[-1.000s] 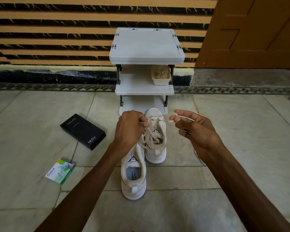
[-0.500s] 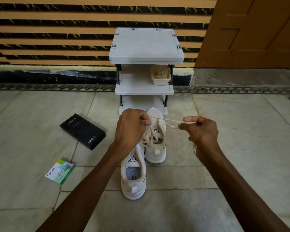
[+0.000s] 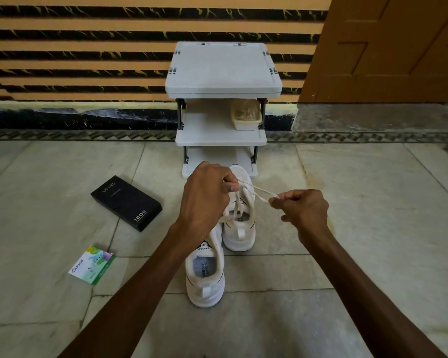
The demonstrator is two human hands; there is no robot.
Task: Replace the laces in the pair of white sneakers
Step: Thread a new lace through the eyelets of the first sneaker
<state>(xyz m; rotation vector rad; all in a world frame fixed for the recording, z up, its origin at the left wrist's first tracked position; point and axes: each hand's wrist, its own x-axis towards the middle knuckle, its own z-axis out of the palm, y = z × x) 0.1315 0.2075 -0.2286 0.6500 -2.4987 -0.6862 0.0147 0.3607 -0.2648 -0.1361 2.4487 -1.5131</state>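
- The step in hand was judged to be drawing the flat cream shoelace point(image 3: 259, 189) through the eyelets of the far white fabric sneaker point(image 3: 239, 236); whether the lace was going in or coming out could not be told.
- The left hand point(image 3: 207, 195) was closed round the lace just above the far sneaker's tongue, fingers curled, thumb tip showing.
- The right hand point(image 3: 304, 210) pinched the lace between thumb and forefinger, the other fingers curled in.
- The lace ran taut as two strands between the two grips, sloping down toward the right hand; further loops hung slack over the sneaker's opening, below the left hand.
- For a clean pull, the left hand should steady the lace at the sneaker while the right hand draws evenly along the line of the strands. A sideways jerk would risk tipping the sneaker.
- The lace should be kept flat, not twisted.
- The near white fabric sneaker point(image 3: 204, 280) stood on the tiled floor point(image 3: 360, 254), touching the far one's heel side, and showed no lace.
- Both sneakers stood in front of the grey plastic shoe rack point(image 3: 223, 68).
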